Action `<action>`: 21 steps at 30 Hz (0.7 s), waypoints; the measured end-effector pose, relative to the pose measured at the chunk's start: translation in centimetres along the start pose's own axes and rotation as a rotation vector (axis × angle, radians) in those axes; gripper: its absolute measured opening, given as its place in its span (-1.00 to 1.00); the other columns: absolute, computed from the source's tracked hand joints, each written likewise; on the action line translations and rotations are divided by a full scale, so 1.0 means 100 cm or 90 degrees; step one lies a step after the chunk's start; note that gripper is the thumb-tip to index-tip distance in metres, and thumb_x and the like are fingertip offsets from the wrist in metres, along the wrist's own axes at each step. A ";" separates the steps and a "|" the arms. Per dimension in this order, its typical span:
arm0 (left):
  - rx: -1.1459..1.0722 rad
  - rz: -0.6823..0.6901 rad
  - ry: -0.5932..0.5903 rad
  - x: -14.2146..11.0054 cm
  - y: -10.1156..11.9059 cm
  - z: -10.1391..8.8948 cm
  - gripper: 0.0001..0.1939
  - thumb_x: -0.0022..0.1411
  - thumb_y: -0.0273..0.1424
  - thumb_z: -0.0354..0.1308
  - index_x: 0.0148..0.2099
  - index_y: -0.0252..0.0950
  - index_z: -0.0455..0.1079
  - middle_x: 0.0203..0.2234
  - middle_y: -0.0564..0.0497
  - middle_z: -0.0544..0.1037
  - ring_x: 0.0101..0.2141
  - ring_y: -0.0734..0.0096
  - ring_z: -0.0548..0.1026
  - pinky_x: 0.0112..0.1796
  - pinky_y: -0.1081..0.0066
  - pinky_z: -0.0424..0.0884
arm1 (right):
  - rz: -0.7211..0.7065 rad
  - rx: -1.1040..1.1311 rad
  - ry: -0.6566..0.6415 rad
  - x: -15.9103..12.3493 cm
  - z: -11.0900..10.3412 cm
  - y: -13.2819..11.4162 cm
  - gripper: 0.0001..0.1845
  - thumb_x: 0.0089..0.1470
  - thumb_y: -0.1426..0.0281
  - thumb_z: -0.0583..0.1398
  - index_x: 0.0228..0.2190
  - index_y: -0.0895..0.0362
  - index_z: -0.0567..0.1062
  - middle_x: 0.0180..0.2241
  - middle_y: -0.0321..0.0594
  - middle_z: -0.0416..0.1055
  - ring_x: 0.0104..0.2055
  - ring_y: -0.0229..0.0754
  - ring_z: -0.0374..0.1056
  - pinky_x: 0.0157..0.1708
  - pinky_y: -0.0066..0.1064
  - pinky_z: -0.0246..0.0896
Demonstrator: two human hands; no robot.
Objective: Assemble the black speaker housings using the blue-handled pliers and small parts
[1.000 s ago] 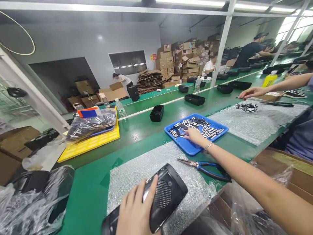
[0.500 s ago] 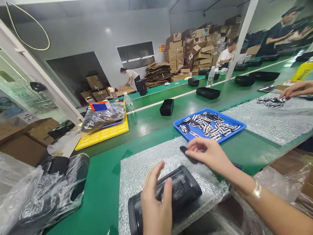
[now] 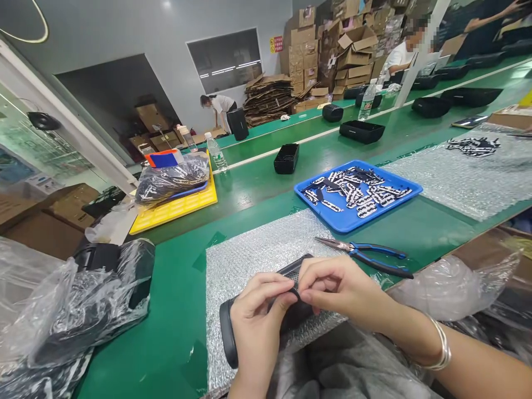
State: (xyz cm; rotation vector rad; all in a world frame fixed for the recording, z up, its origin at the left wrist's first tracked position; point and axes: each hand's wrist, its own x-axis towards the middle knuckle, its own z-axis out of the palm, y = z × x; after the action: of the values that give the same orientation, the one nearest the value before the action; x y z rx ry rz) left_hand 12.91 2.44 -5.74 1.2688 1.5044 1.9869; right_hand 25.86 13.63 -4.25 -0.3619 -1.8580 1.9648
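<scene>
A black speaker housing (image 3: 228, 338) with a perforated grille lies on bubble wrap (image 3: 249, 249) in front of me. Just above it my left hand (image 3: 258, 318) and my right hand (image 3: 338, 285) meet, thumbs and fingertips pinched together. Between them is a small black strip (image 3: 295, 292), mostly covered by the fingers. Beyond my right hand lie long-nose pliers (image 3: 357, 247) with blue and black handles. Farther back, a blue tray (image 3: 344, 224) holds many black strips with white backing. My hands hide much of the housing.
At left, plastic-wrapped black housings (image 3: 133, 277) lie on the green bench. A yellow board (image 3: 174, 213) carries a bagged pile (image 3: 174, 180). Another bubble-wrap sheet (image 3: 461, 183) with strips is at right. Black housings (image 3: 286, 159) and water bottles (image 3: 216, 152) stand farther back; people work beyond.
My right hand has brought the black strip left and down to my left hand, whose open fingers have closed. The pliers have come into view. The co-worker's hand at right has left the view.
</scene>
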 end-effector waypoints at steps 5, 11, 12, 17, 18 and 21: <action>-0.001 -0.022 -0.032 -0.002 -0.001 -0.004 -0.89 0.12 -0.45 0.39 -0.29 -0.13 0.62 -0.51 0.04 0.53 -0.46 0.49 0.47 -0.45 0.60 0.40 | -0.049 -0.064 -0.003 -0.002 0.002 -0.004 -0.87 0.03 0.38 0.30 -0.49 0.18 0.58 -0.46 -0.24 0.39 -0.49 -0.38 0.27 -0.51 -0.57 0.19; 0.042 0.000 -0.075 -0.004 0.000 -0.008 -0.94 0.15 -0.42 0.38 -0.30 -0.13 0.62 -0.52 0.06 0.52 -0.45 0.48 0.44 -0.41 0.56 0.38 | -0.109 -0.166 -0.018 -0.005 0.002 -0.007 -0.93 -0.03 0.53 0.25 -0.50 0.18 0.53 -0.48 -0.28 0.37 -0.48 -0.38 0.25 -0.52 -0.58 0.13; 0.059 -0.002 -0.078 -0.004 0.000 -0.008 -0.95 0.15 -0.41 0.38 -0.30 -0.14 0.62 -0.53 0.06 0.52 -0.47 0.49 0.43 -0.43 0.56 0.36 | -0.115 -0.180 -0.017 -0.006 0.001 -0.007 -0.91 -0.06 0.58 0.23 -0.51 0.18 0.52 -0.48 -0.29 0.36 -0.48 -0.39 0.24 -0.52 -0.60 0.12; 0.169 0.082 -0.116 -0.006 -0.001 -0.010 -0.92 0.22 -0.50 0.31 -0.27 -0.20 0.56 -0.47 0.07 0.53 -0.45 0.48 0.47 -0.42 0.56 0.38 | -0.108 -0.226 -0.005 -0.007 -0.001 -0.005 -0.88 -0.08 0.59 0.17 -0.53 0.19 0.50 -0.52 -0.31 0.35 -0.48 -0.39 0.22 -0.51 -0.60 0.11; 0.200 0.136 -0.150 -0.006 -0.001 -0.011 -0.88 0.25 -0.54 0.25 -0.24 -0.22 0.54 -0.44 0.06 0.53 -0.43 0.49 0.48 -0.40 0.56 0.40 | -0.094 -0.220 0.000 -0.007 -0.001 -0.003 -0.89 -0.11 0.59 0.17 -0.54 0.19 0.49 -0.52 -0.31 0.34 -0.48 -0.38 0.22 -0.51 -0.60 0.11; 0.306 0.294 -0.259 -0.003 -0.001 -0.015 -0.79 0.34 -0.62 0.06 -0.17 -0.26 0.48 -0.33 0.00 0.53 -0.36 0.49 0.50 -0.34 0.55 0.40 | -0.021 -0.164 0.006 -0.007 0.002 0.004 -0.93 -0.22 0.56 0.18 -0.60 0.20 0.45 -0.55 -0.31 0.35 -0.52 -0.36 0.24 -0.56 -0.58 0.13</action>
State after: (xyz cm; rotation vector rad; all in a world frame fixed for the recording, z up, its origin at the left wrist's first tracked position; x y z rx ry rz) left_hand 11.83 1.32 -6.00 2.2326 1.6309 1.4847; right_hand 26.33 13.08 -4.72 -0.4119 -2.1026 1.7017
